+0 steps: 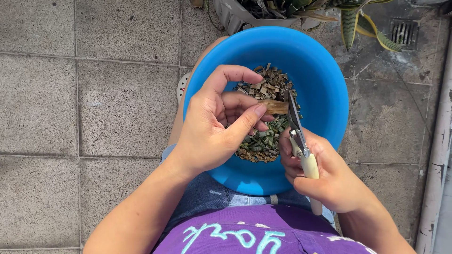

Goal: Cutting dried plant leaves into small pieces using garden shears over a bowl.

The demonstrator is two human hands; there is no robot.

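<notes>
Left hand [212,127]: a brown leaf strip [274,107] is pinched, long axis left-right.
Right hand [325,176]: scissors [295,123] are gripped (blades at the strip's right end).
Below: blue bowl [320,70].

A potted striped-leaf plant [348,19] stands beside a floor drain grate [404,32] on paving.

- The bowl [320,70] is bright blue all over, plain, with no pattern.
- The cut leaf pieces [263,136] in it are mixed dull green, brown and tan.
- The strip [274,107] at the blades is pale brown.
- The scissors [301,146] have dark grey metal blades and cream handles.
- The shirt [263,230] is purple with light turquoise lettering.
- The shorts [207,195] are faded blue denim.
- The floor [70,117] is speckled grey paving with darker joints.
- The plant leaves [351,23] are green, banded, with yellow edges.
</notes>
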